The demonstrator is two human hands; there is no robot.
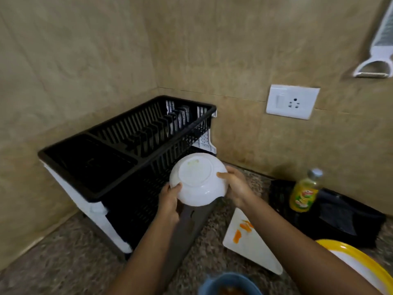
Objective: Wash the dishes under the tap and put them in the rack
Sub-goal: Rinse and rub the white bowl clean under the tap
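A white bowl (197,179) is held upside down, its base facing me, just in front of the black two-tier dish rack (119,145). My left hand (170,200) grips its lower left rim. My right hand (236,186) holds its right side, thumb on the outer wall. The rack's top tier shows bare plate slots and a flat tray section at the left.
A white square plate (253,245) with orange smears lies on the speckled counter at the right. Behind it stand a yellow-green bottle (304,192) and a black object (344,218). A yellow-rimmed plate (361,265) and a blue bowl (229,284) sit nearest me. A wall socket (292,102) is above.
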